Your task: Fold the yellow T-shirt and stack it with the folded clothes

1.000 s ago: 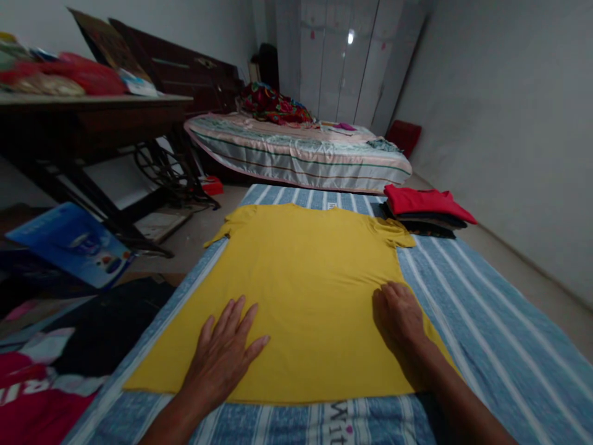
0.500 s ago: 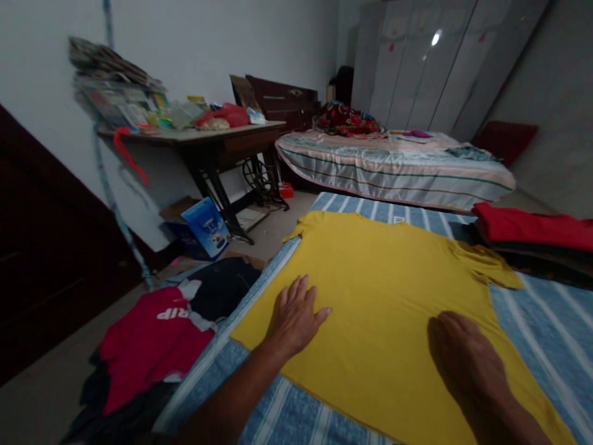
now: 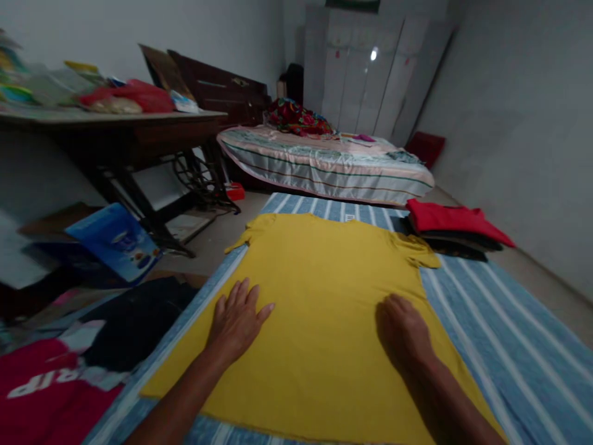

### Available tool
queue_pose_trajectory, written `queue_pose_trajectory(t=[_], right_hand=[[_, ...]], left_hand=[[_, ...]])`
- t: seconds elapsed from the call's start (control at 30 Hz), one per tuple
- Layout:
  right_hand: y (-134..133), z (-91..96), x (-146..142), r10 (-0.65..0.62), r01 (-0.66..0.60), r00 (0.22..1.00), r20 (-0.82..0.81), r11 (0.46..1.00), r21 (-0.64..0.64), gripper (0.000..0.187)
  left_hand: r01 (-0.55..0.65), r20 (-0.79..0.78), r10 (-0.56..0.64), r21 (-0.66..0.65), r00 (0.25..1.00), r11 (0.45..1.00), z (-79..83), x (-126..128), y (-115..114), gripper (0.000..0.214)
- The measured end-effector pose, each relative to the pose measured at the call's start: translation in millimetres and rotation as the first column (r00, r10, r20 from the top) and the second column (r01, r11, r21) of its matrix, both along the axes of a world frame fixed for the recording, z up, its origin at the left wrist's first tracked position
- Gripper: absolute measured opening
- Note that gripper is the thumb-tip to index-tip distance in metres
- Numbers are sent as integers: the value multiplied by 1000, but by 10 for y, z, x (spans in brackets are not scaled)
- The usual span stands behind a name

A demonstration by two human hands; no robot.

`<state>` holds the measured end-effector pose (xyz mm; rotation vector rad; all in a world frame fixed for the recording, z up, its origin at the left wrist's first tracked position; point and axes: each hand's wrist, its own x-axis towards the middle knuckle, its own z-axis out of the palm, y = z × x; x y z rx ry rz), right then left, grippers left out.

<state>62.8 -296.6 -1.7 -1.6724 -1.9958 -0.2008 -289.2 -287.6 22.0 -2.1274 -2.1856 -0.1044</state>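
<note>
A yellow short-sleeved T-shirt (image 3: 315, 321) lies spread out, its neckline away from me, on a blue-and-white striped bed cover (image 3: 491, 334). My left hand (image 3: 236, 321) rests flat on the left part of the shirt, fingers stretched out and thumb apart. On the right part, my right hand (image 3: 407, 327) touches the cloth with its fingers curled in together. Its fingertips and thumb are mostly hidden, so I cannot see whether cloth is pinched there. The right sleeve is somewhat crumpled; the left sleeve hangs at the bed's edge.
A folded clothes stack with a red piece (image 3: 454, 222) on top sits at the right. Left of the bed lie a crimson garment (image 3: 46, 389) and dark clothes (image 3: 139, 321). Beyond are a blue box (image 3: 120, 241), a treadle sewing table (image 3: 152, 123) and another bed (image 3: 324, 164).
The view has turned to the right, so everything sits further left in the picture. Both hands stay on the shirt in much the same places and shapes.
</note>
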Motion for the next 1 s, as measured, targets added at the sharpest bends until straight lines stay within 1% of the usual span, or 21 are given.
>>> queue_pose_trajectory(t=[0.07, 0.1, 0.17, 0.2, 0.27, 0.3, 0.33, 0.37, 0.43, 0.47, 0.5, 0.57, 0.6, 0.67, 0.73, 0.8, 0.83, 0.9, 0.93, 0.97, 1.0], right_hand=[[112, -7, -129, 111, -108, 993, 41, 993, -51, 24], [161, -12, -93, 98, -95, 994, 46, 994, -55, 24], [229, -18, 129, -26, 28, 998, 57, 999, -46, 24], [250, -18, 270, -149, 151, 986, 69, 988, -30, 25], [281, -15, 474, -315, 315, 947, 63, 949, 9, 25], [298, -12, 496, -358, 357, 932, 59, 934, 27, 23], [317, -9, 453, -360, 358, 931, 55, 933, 41, 21], [341, -8, 352, -346, 343, 937, 58, 938, 52, 19], [402, -10, 51, -213, 210, 974, 77, 977, 48, 17], [437, -12, -97, -137, 134, 987, 88, 990, 36, 17], [472, -14, -207, -8, 7, 994, 105, 1000, 6, 18], [535, -11, -245, 82, -80, 990, 119, 997, -23, 18], [559, -6, -166, 76, -73, 990, 119, 997, -27, 19], [595, 9, 129, -36, 38, 993, 109, 999, -17, 23], [616, 27, 432, -202, 202, 975, 90, 979, 9, 26], [625, 43, 534, -321, 319, 944, 72, 947, 29, 24], [627, 47, 473, -347, 346, 935, 68, 938, 35, 22], [634, 48, 153, -303, 301, 950, 77, 953, 35, 16], [647, 44, -62, -225, 224, 970, 88, 974, 24, 15], [669, 37, -274, -78, 78, 993, 91, 997, 6, 15], [703, 28, -452, 58, -56, 993, 99, 998, -17, 17]], left_hand=[[30, -5, -30, 8, 1000, 1000, 8, 32, 87, 58], [42, -9, -42, 1, 999, 999, 4, 41, 118, 58], [51, -23, -51, -23, 998, 998, -14, 45, 149, 59], [51, -29, -52, -34, 998, 998, -25, 41, 153, 59], [42, -37, -43, -36, 998, 998, -43, 39, 153, 60], [35, -37, -36, -29, 999, 999, -47, 47, 152, 60], [32, -37, -33, -18, 999, 999, -49, 65, 153, 60], [40, -36, -40, -6, 999, 999, -47, 92, 155, 60], [96, -34, -96, 8, 995, 995, -43, 170, 155, 58], [136, -31, -136, 2, 990, 991, -44, 213, 153, 57], [173, -25, -173, -9, 985, 985, -48, 253, 148, 56], [226, -8, -227, -32, 974, 974, -74, 307, 131, 55], [241, 0, -241, -38, 971, 970, -93, 317, 122, 55], [259, 10, -259, -35, 966, 965, -138, 308, 106, 56], [264, 11, -263, -23, 965, 964, -176, 282, 96, 56], [258, 10, -258, -7, 966, 966, -197, 266, 93, 57], [256, 10, -256, 3, 967, 967, -201, 268, 93, 56], [269, 0, -270, 31, 963, 963, -207, 291, 94, 56], [290, -11, -290, 48, 957, 956, -213, 309, 93, 56], [323, -26, -322, 66, 946, 944, -223, 329, 91, 56], [369, -44, -367, 84, 929, 926, -238, 349, 88, 57]])
